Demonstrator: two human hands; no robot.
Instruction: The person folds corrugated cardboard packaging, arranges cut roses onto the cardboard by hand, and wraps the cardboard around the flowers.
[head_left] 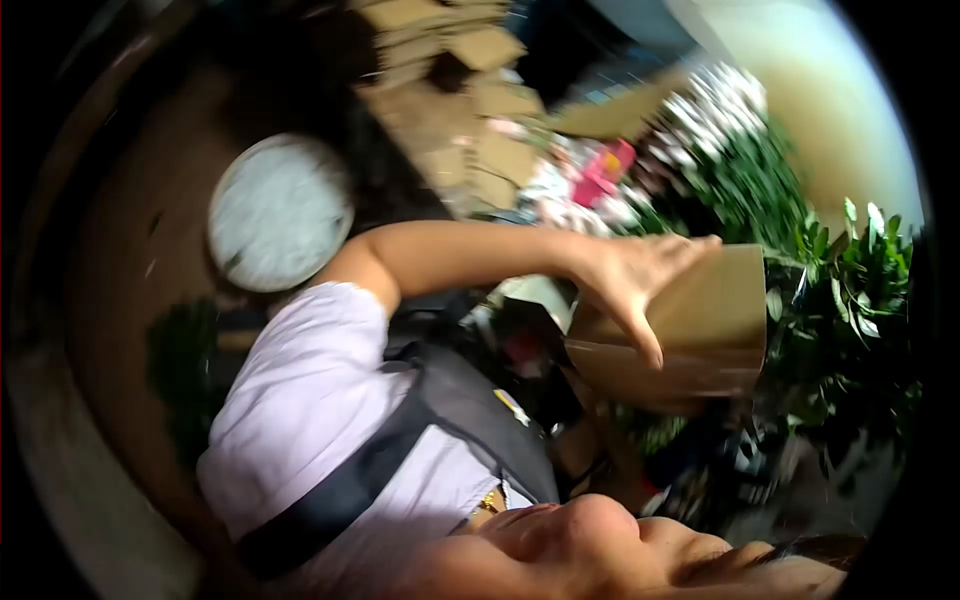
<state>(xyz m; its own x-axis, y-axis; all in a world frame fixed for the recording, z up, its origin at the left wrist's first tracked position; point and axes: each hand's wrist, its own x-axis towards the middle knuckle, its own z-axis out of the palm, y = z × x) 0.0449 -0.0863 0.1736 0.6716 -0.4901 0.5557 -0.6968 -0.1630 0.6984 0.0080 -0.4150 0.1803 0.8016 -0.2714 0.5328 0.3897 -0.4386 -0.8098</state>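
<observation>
I observe one hand, which I take from the thumb's position to be the left hand (635, 280), right of centre in the frame. It is spread wide against a brown cardboard box (705, 320), its fingers towards the box's upper edge and the thumb down across the near side. The box lies directly under and to the right of the hand, touching it. I cannot tell whether the hand grips it or merely rests there.

Leafy greenery (865, 275) stands just beside the box at the right of the frame; a bundle of pale-tipped stems (730, 150) lies above it. A round white tub (280, 212) sits at upper left, well apart from the hand.

On labels: a pink package (603, 172) at upper centre carries a yellow patch, too blurred to read. A small yellow-and-white mark (512, 407) on the dark bag (475, 400) below centre is likewise illegible.
</observation>
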